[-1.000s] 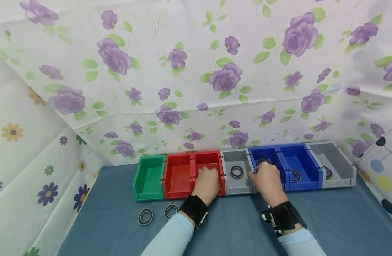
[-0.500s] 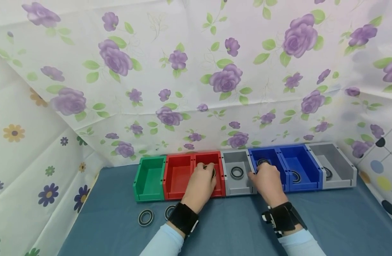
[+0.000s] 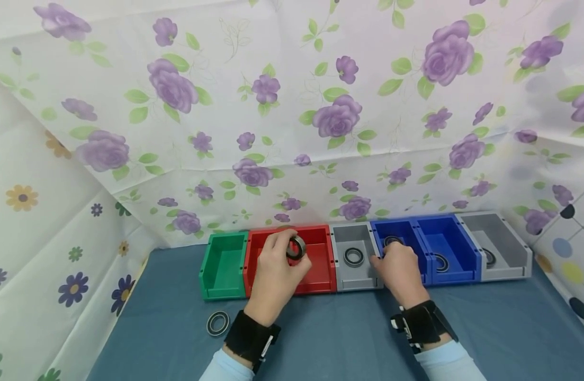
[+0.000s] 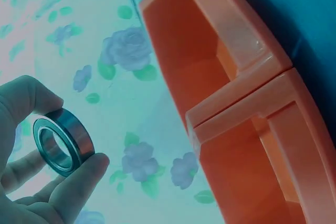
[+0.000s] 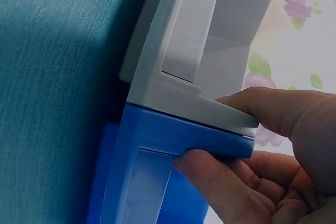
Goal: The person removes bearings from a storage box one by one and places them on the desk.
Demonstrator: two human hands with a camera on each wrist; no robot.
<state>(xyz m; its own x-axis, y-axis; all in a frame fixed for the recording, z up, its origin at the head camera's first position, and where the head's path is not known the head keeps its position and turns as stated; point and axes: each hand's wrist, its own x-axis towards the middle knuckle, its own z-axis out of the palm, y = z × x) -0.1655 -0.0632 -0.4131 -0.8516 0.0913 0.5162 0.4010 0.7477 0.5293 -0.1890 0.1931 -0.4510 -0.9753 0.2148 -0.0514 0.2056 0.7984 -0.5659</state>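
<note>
Between thumb and fingers, my left hand (image 3: 272, 278) pinches a ball bearing (image 4: 79, 135), held above the two red bins (image 3: 320, 270). My right hand (image 3: 400, 270) grips the adjoining side walls of the middle grey bin (image 5: 173, 93) and the left blue bin (image 5: 157, 129). Its thumb reaches over on the grey side, its fingers on the blue side. Inside that grey bin lies another bearing (image 3: 353, 249). A bearing in the left blue bin is partly hidden behind my right hand. One more bearing (image 3: 210, 323) lies on the table, left of my left wrist.
A green bin (image 3: 225, 264) stands at the row's left end. To the right, a second blue bin (image 3: 441, 233) and a grey bin (image 3: 492, 233) each hold a bearing. Flowered sheeting (image 3: 282, 106) rises behind the row. Blue cloth (image 3: 349, 338) covers the table.
My left hand has lifted a bearing out of the right red bin and moved left and up with it. The second table bearing is now hidden from view. My right hand keeps its place.
</note>
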